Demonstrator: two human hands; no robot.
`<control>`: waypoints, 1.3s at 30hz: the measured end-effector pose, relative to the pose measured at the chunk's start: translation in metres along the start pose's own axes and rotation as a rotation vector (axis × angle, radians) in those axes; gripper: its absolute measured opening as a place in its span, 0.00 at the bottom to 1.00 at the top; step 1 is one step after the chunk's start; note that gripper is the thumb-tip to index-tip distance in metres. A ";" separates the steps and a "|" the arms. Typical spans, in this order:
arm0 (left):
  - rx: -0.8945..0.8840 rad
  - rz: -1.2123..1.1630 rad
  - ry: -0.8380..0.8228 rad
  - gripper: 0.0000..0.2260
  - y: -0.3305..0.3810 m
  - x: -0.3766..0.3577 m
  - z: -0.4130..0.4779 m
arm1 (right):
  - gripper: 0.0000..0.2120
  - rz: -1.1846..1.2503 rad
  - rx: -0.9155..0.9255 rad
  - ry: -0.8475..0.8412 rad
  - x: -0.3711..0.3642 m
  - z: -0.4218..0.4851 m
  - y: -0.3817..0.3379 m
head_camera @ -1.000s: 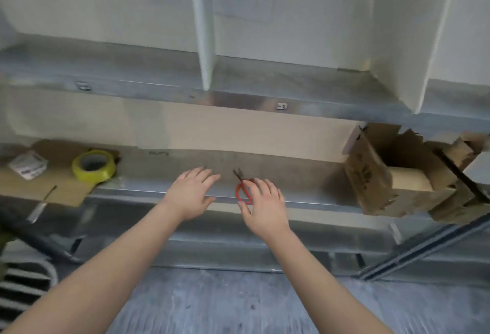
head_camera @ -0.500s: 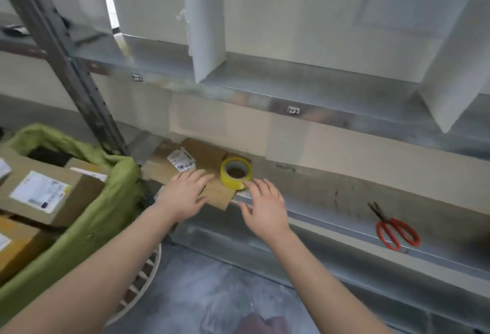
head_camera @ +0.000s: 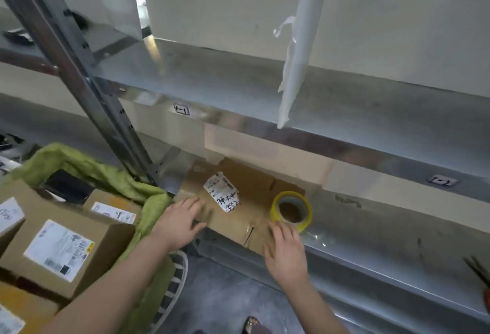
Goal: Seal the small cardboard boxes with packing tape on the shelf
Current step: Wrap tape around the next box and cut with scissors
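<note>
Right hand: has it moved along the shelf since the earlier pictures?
Yes: the right hand went left, away from the scissors, to the yellow tape roll.

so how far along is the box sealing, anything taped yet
Done: no sealed box shows on the shelf, only flattened cardboard.
In hand: nothing is gripped. The left hand and right hand are open at that cardboard, the right beside the yellow tape roll.
Left: probably fold up a box, tape it, and cut with the scissors at far right.
</note>
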State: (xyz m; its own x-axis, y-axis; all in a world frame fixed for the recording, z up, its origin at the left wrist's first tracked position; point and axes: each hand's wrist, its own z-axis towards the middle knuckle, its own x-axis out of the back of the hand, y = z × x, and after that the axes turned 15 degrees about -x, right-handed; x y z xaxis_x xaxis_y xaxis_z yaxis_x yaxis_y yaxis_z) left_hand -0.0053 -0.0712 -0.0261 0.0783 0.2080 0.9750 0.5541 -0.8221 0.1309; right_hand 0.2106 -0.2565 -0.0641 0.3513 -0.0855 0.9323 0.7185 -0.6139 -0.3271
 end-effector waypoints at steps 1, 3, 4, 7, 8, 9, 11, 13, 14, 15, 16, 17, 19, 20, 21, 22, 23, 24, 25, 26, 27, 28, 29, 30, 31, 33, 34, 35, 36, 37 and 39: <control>-0.008 -0.011 -0.007 0.28 -0.008 0.001 0.006 | 0.27 -0.009 -0.031 0.011 -0.003 -0.001 -0.001; -0.036 -0.025 -0.030 0.28 -0.020 0.001 0.018 | 0.27 0.024 -0.108 0.054 -0.010 -0.004 -0.002; -0.056 -0.032 -0.041 0.28 -0.026 0.001 0.025 | 0.27 0.041 -0.146 0.087 -0.015 -0.005 -0.003; -0.104 -0.073 -0.080 0.29 -0.045 0.003 0.046 | 0.26 0.080 -0.246 0.148 -0.029 -0.007 -0.005; -0.112 -0.096 -0.110 0.29 -0.051 0.003 0.052 | 0.25 0.106 -0.288 0.146 -0.034 -0.007 -0.007; -0.116 -0.118 -0.150 0.30 -0.056 0.002 0.058 | 0.24 0.135 -0.339 0.139 -0.038 -0.008 -0.008; -0.112 -0.161 -0.224 0.30 -0.064 0.001 0.066 | 0.23 0.211 -0.442 0.125 -0.043 -0.007 -0.013; -0.103 -0.212 -0.265 0.29 -0.069 -0.001 0.073 | 0.21 0.290 -0.525 0.126 -0.045 -0.003 -0.021; -0.101 -0.237 -0.281 0.29 -0.071 -0.001 0.078 | 0.21 0.324 -0.566 0.139 -0.045 0.000 -0.024; -0.101 -0.266 -0.296 0.30 -0.072 -0.001 0.082 | 0.20 0.371 -0.621 0.158 -0.045 0.002 -0.028; -0.095 -0.310 -0.300 0.30 -0.074 -0.001 0.086 | 0.19 0.438 -0.696 0.169 -0.045 0.003 -0.030; -0.081 -0.363 -0.296 0.31 -0.074 -0.001 0.089 | 0.19 0.518 -0.776 0.167 -0.044 0.004 -0.033; -0.049 -0.447 -0.275 0.32 -0.075 0.000 0.093 | 0.20 0.661 -0.888 0.127 -0.044 0.005 -0.037; -0.040 -0.472 -0.265 0.33 -0.075 0.001 0.094 | 0.20 0.706 -0.916 0.102 -0.044 0.006 -0.040; -0.031 -0.495 -0.253 0.34 -0.075 0.001 0.095 | 0.21 0.736 -0.935 0.088 -0.044 0.007 -0.042; -0.017 -0.529 -0.233 0.34 -0.075 0.003 0.096 | 0.22 0.757 -0.948 0.084 -0.044 0.008 -0.044; 0.001 -0.567 -0.203 0.35 -0.074 0.005 0.097 | 0.23 0.775 -0.962 0.084 -0.043 0.009 -0.046; 0.012 -0.603 -0.159 0.35 -0.073 0.008 0.099 | 0.23 0.794 -0.979 0.081 -0.043 0.010 -0.047; 0.011 -0.638 -0.108 0.35 -0.073 0.011 0.102 | 0.22 0.816 -0.996 0.075 -0.042 0.011 -0.047; 0.001 -0.674 -0.063 0.34 -0.073 0.015 0.104 | 0.22 0.841 -1.011 0.066 -0.041 0.013 -0.047; -0.009 -0.713 -0.035 0.34 -0.073 0.018 0.105 | 0.22 0.870 -1.025 0.058 -0.039 0.014 -0.048; -0.017 -0.742 -0.025 0.33 -0.074 0.022 0.107 | 0.22 0.900 -1.033 0.051 -0.038 0.015 -0.048; -0.023 -0.761 -0.023 0.33 -0.075 0.026 0.107 | 0.21 0.924 -1.035 0.042 -0.038 0.016 -0.049; -0.024 -0.771 -0.020 0.33 -0.077 0.029 0.107 | 0.21 0.941 -1.031 0.028 -0.037 0.017 -0.051; -0.019 -0.781 -0.010 0.33 -0.079 0.032 0.108 | 0.21 0.956 -1.020 0.012 -0.037 0.018 -0.052; 0.003 -0.816 0.014 0.34 -0.084 0.038 0.106 | 0.21 0.978 -0.992 -0.020 -0.036 0.020 -0.055; 0.015 -0.835 0.023 0.35 -0.086 0.039 0.104 | 0.21 0.976 -0.977 -0.038 -0.035 0.022 -0.056; 0.024 -0.845 0.032 0.37 -0.089 0.040 0.101 | 0.22 0.964 -0.962 -0.060 -0.035 0.024 -0.057; 0.029 -0.839 0.040 0.37 -0.092 0.041 0.098 | 0.24 0.941 -0.943 -0.089 -0.034 0.026 -0.059; 0.026 -0.823 0.050 0.38 -0.095 0.041 0.095 | 0.26 0.910 -0.919 -0.123 -0.033 0.028 -0.061; 0.010 -0.796 0.079 0.38 -0.100 0.042 0.089 | 0.32 0.853 -0.853 -0.174 -0.030 0.030 -0.064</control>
State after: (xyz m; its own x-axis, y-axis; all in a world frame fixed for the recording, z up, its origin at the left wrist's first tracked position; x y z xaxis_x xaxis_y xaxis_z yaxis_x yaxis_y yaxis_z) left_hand 0.0161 0.0667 -0.0142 -0.4024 0.6918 0.5996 0.4262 -0.4380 0.7915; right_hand 0.1721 -0.1908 -0.0761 0.6407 -0.6470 0.4134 -0.3842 -0.7364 -0.5569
